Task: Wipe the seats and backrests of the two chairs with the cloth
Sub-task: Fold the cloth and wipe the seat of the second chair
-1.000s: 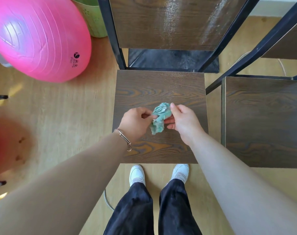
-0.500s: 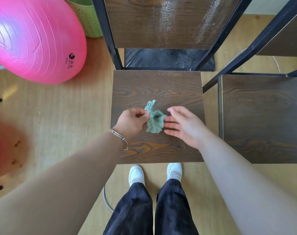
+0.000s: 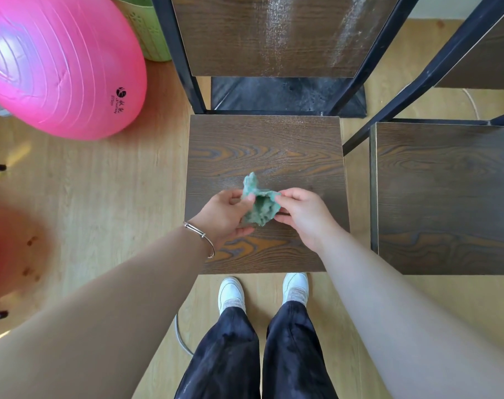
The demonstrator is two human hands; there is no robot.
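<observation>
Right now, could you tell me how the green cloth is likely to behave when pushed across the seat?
The cloth is probably floppy: it hangs crumpled between the left hand and right hand, which pinch it. It looks light, since a mere pinch carries it. On the smooth seat it would likely bunch unless pressed flat.

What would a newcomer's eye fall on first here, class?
A big pink exercise ball fills the upper left. At centre, the left hand and right hand pinch a crumpled teal cloth over a dark wood-grain chair seat; a second chair seat stands to its right.
</observation>
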